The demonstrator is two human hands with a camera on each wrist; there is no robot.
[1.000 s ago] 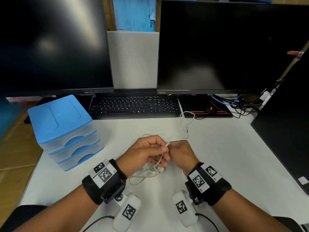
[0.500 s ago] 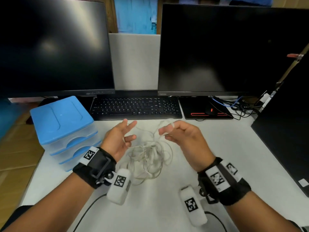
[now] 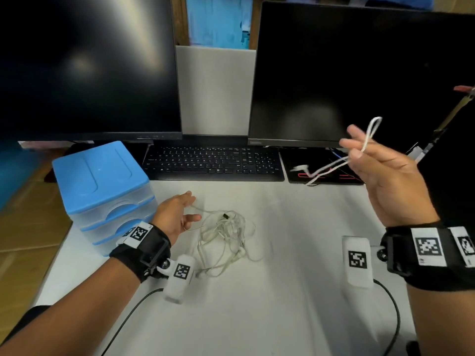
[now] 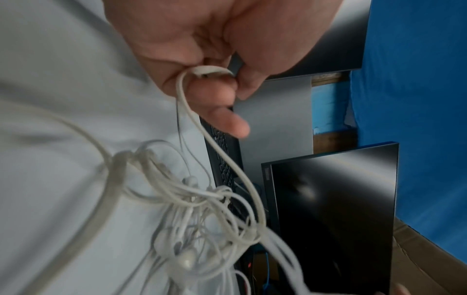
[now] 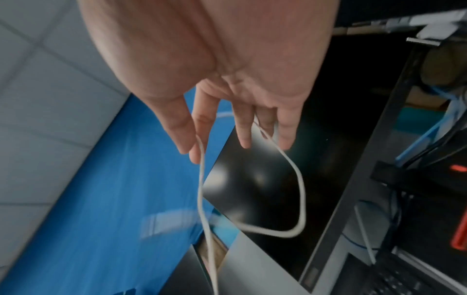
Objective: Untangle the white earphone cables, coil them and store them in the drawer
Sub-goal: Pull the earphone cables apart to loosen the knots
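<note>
R hand (image 3: 385,176) is up in the air at 2 o'clock, thumb and forefinger pinching a doubled white cable (image 3: 334,165). The other fingers are loose and spread, and the wrist view shows a loop (image 5: 290,199) hanging off them. An earbud end (image 3: 302,167) trails over the mouse pad (image 3: 290,160). This strand looks clear of the rest.

L hand (image 3: 174,217) is low at 9 o'clock, palm up. Its wrist view has a cable loop (image 4: 202,71) caught between thumb and curled finger, anchoring the tangle (image 3: 226,237). That tangle, buds and thin wires knotted together, sits on the white desk (image 3: 282,291) at centre.

The drawer unit (image 3: 102,191), blue lid, clear drawers, stands at 10 o'clock, touching the L wrist area. All drawers look shut.

Step in hand, I'd say: separation, w/ one cable pulled free. No coiling yet, nothing stored.

Next up, probably: wrap the freed strand round the R fingers into a coil, needing the L hand to let go and feed it. Then open a drawer. Risk: a trailing end snagging the pile again.
</note>
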